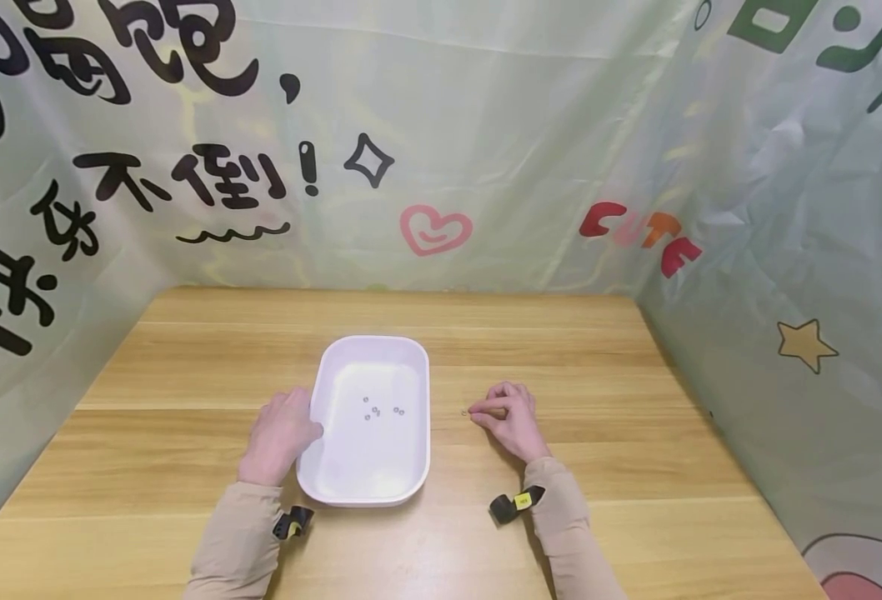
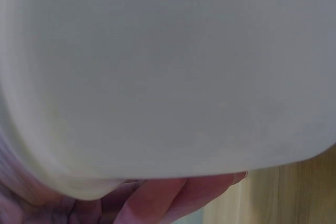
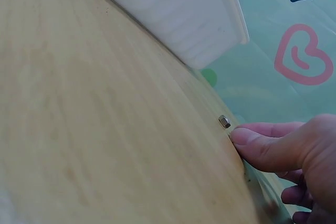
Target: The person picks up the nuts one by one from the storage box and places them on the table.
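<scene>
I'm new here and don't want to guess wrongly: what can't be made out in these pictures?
Small pieces in the tray: too small for exact shape in the head view; the tray hides them in both wrist views.
Left hand: partly hidden by the tray in the left wrist view.
Right hand: in the right wrist view, the thumb covers whether anything is pinched.
Sleeves: cut off by the head view's bottom edge.
</scene>
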Available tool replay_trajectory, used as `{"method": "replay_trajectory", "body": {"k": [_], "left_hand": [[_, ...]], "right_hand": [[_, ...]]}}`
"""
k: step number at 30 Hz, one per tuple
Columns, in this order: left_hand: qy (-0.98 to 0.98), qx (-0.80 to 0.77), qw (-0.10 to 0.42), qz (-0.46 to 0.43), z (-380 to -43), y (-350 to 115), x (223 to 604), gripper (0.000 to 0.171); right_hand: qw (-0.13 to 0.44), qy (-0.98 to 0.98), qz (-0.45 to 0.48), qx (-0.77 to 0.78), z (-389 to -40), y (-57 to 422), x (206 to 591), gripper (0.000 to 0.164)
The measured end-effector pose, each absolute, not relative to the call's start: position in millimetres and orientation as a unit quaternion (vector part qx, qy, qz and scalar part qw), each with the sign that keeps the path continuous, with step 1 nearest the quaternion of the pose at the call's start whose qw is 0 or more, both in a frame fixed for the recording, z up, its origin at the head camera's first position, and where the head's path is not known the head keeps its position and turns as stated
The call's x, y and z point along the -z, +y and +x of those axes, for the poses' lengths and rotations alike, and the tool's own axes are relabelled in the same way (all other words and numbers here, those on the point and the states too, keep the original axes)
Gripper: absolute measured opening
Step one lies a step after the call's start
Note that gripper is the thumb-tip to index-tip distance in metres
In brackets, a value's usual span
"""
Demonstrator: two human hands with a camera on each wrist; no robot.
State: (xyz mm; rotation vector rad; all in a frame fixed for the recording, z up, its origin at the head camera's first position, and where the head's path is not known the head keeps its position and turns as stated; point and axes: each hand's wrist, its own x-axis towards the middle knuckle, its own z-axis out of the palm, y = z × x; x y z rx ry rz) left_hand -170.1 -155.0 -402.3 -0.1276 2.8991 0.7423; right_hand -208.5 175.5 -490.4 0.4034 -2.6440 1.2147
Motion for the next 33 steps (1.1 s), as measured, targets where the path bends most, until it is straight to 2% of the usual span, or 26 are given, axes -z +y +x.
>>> {"method": "replay_trajectory", "body": {"k": [8, 12, 15, 19, 21, 26, 30, 33], "left_hand": [[0.967, -0.243, 0.072, -0.039, -170, -155, 402, 0.021], [0.966, -0.246, 0.071, -0.036, -169, -155, 402, 0.021], [0.966, -0.247, 0.071, -0.033, -170, -155, 403, 0.022], [0.967, -0.245, 0.064, -0.030, -172, -156, 403, 0.023], [0.967, -0.245, 0.064, -0.030, -172, -156, 403, 0.023], [0.966, -0.246, 0.067, -0.028, -171, -157, 401, 0.023], [0.967, -0.247, 0.066, -0.024, -169, -157, 399, 0.022], [0.967, -0.245, 0.063, -0.023, -169, -157, 398, 0.022]], "right_hand": [[0.101, -0.895, 0.142, -0.412, -208, 176, 491, 0.010], [0.127, -0.877, 0.150, -0.438, -209, 177, 486, 0.014], [0.151, -0.870, 0.157, -0.442, -212, 174, 465, 0.016], [0.129, -0.896, 0.204, -0.374, -218, 155, 407, 0.021], [0.104, -0.906, 0.243, -0.332, -223, 136, 377, 0.023], [-0.036, -0.923, 0.312, -0.223, -241, 69, 323, 0.023], [-0.156, -0.929, 0.302, -0.145, -259, 23, 320, 0.022], [-0.214, -0.932, 0.257, -0.142, -267, 2, 336, 0.020]]}}
